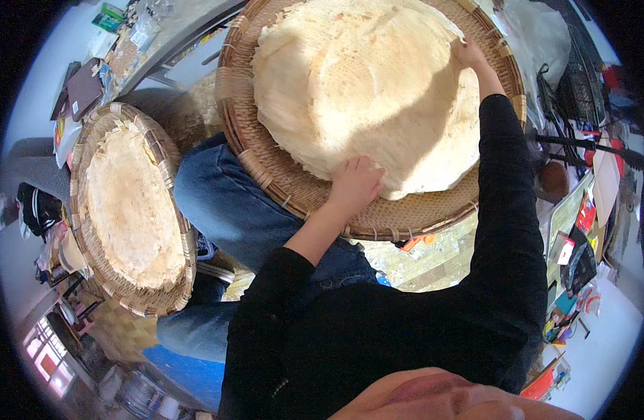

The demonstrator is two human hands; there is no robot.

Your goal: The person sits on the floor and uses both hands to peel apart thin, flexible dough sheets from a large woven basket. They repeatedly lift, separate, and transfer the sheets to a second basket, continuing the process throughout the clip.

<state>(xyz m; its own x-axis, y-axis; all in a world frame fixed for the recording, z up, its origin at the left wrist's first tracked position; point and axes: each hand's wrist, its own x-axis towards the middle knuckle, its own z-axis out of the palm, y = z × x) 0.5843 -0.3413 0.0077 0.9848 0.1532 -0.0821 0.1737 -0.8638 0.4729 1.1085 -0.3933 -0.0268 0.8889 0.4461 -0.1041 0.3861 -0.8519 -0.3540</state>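
A large, thin, pale flatbread (364, 84) with ragged edges lies in a round woven bamboo tray (248, 150) in front of me. Browned specks dot its surface, and a shadow falls across its right part. At the near edge, my left hand (357, 185) has its fingers curled onto the sheet, closed on the rim. My right hand (472, 59) reaches to the far right edge and pinches it, its fingertips partly hidden. Whether several sheets are stacked there I cannot tell.
To the left stands a second woven tray (134, 301) holding a similar pale flatbread (133, 203). My jeans-clad leg (227, 199) is between the trays. Cluttered goods and a clear plastic bag (539, 42) are at the right; a table (164, 59) with packages stands far left.
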